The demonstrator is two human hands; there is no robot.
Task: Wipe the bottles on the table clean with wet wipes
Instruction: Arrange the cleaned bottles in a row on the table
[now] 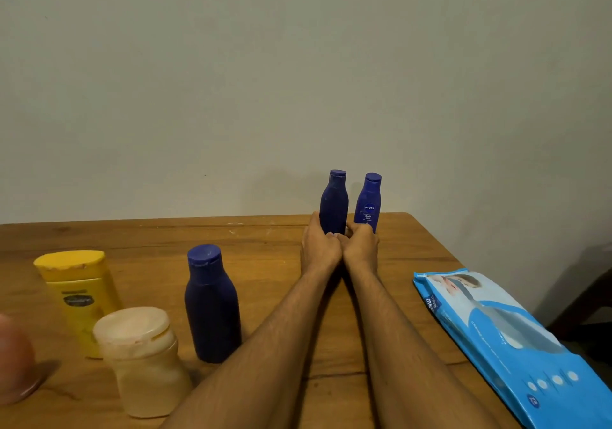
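Nearest me, my left forearm [265, 346] and right forearm [390, 346] stretch across the wooden table [132, 240]. At its right edge lies the blue wet wipes pack [503, 336], apart from every bottle. At the front left stand a yellow bottle [79, 296], a cream bottle [145, 362] and a dark blue bottle [212, 306]. By the far edge, my left hand [319, 246] grips the foot of a plain blue bottle [333, 203]. My right hand [362, 244] curls round the Nivea bottle [368, 203] just beside it.
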